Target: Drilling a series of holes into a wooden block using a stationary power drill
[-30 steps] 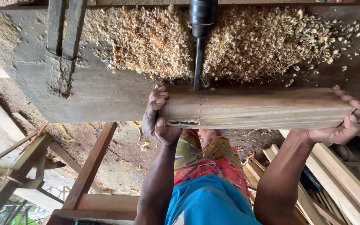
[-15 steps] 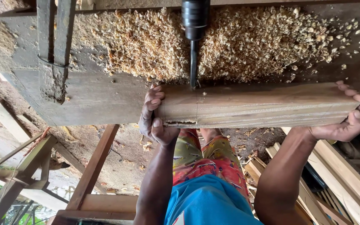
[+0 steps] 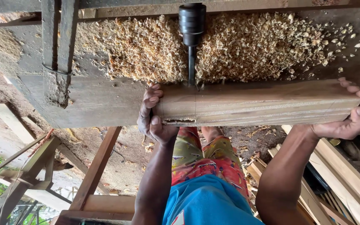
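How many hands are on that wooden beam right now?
2. The left hand grips the end of the wooden beam near the drill bit; the right hand holds the opposite end. No others visible.

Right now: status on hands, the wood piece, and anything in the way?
Left hand and right hand grip the ends of the wooden block. Drill bit meets its top edge near the left end. Wood shavings heaped behind.
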